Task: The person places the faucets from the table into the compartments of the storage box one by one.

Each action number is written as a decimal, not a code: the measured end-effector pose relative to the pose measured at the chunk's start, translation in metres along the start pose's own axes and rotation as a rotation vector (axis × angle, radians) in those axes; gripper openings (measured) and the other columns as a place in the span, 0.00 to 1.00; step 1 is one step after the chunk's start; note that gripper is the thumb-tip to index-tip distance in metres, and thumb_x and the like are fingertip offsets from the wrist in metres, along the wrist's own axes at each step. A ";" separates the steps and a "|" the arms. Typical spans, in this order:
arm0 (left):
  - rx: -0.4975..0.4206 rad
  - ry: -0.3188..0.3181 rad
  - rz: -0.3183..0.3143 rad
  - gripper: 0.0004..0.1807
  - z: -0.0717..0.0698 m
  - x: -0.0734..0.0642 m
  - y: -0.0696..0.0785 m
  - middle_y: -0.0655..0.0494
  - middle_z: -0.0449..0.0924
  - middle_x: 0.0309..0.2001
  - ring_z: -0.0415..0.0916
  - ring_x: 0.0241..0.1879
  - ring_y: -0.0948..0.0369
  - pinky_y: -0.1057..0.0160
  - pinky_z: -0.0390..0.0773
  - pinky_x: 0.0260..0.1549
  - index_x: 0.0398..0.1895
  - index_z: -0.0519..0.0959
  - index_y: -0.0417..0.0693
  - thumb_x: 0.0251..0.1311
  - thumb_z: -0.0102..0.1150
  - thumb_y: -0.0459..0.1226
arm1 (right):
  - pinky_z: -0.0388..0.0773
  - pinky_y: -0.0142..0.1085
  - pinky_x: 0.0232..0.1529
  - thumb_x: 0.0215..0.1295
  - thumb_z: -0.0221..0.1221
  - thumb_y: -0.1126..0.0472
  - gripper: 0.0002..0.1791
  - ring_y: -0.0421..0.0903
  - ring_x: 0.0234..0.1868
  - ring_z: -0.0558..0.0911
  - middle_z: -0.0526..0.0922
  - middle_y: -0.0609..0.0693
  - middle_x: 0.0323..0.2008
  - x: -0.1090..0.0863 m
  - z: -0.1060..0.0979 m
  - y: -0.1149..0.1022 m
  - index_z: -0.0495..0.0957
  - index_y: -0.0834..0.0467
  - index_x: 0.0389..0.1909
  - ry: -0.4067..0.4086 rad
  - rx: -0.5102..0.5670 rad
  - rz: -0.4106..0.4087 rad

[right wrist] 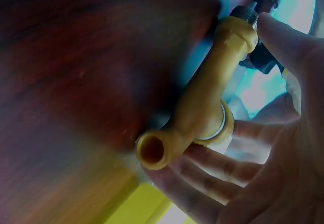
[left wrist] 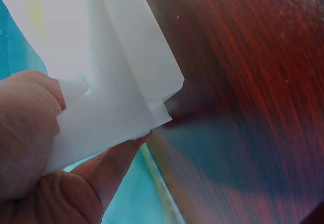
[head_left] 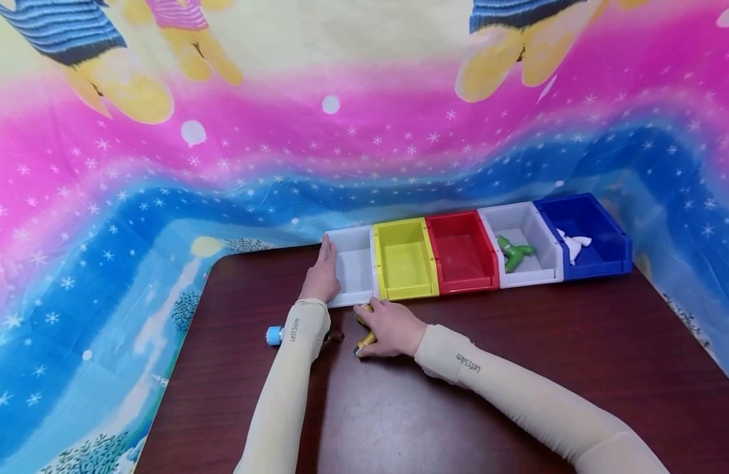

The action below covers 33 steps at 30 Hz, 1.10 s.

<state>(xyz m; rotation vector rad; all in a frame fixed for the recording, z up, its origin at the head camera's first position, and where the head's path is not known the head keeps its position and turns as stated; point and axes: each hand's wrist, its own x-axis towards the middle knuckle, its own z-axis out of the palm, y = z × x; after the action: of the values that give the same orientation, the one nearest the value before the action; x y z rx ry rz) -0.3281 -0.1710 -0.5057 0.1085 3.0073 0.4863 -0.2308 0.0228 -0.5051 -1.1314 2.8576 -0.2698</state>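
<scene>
My left hand (head_left: pixel 321 280) grips the left side wall of the leftmost white bin (head_left: pixel 355 271). In the left wrist view its thumb and fingers lie on either side of the white bin's wall (left wrist: pixel 109 110). Just in front of the bins, my right hand (head_left: pixel 394 328) holds a yellow tap (right wrist: pixel 202 92) over the table. The tap shows a round open spout, a ringed side branch and a dark threaded end near the thumb. Close by the left sleeve, a dark brown piece (head_left: pixel 336 337) and a blue-capped piece (head_left: pixel 274 336) lie on the table, partly hidden.
To the right stand a yellow bin (head_left: pixel 405 260), a red bin (head_left: pixel 461 253), a second white bin (head_left: pixel 539 266) with a green tap (head_left: pixel 514 253), and a blue bin (head_left: pixel 607 253) with a white tap (head_left: pixel 574 245). A printed cloth (head_left: pixel 364 131) hangs behind the brown table (head_left: pixel 518 355).
</scene>
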 end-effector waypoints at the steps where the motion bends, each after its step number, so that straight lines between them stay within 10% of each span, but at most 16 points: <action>1: 0.000 0.003 0.001 0.47 0.000 0.000 0.000 0.60 0.22 0.85 0.72 0.19 0.55 0.60 0.76 0.26 0.85 0.42 0.47 0.67 0.51 0.22 | 0.84 0.45 0.48 0.54 0.70 0.30 0.48 0.53 0.46 0.83 0.79 0.58 0.49 0.000 0.001 -0.001 0.73 0.56 0.68 0.013 -0.017 0.001; 33: 0.007 0.013 0.008 0.49 0.001 0.000 0.000 0.59 0.24 0.86 0.72 0.19 0.56 0.61 0.77 0.26 0.85 0.42 0.47 0.66 0.53 0.22 | 0.77 0.38 0.29 0.50 0.74 0.32 0.38 0.44 0.28 0.76 0.76 0.50 0.37 0.002 -0.003 0.007 0.73 0.52 0.51 0.000 -0.046 -0.035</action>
<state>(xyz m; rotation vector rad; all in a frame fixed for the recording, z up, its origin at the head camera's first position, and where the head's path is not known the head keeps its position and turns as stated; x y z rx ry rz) -0.3281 -0.1707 -0.5068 0.1184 3.0228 0.4788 -0.2372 0.0268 -0.5035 -1.1896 2.8610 -0.2077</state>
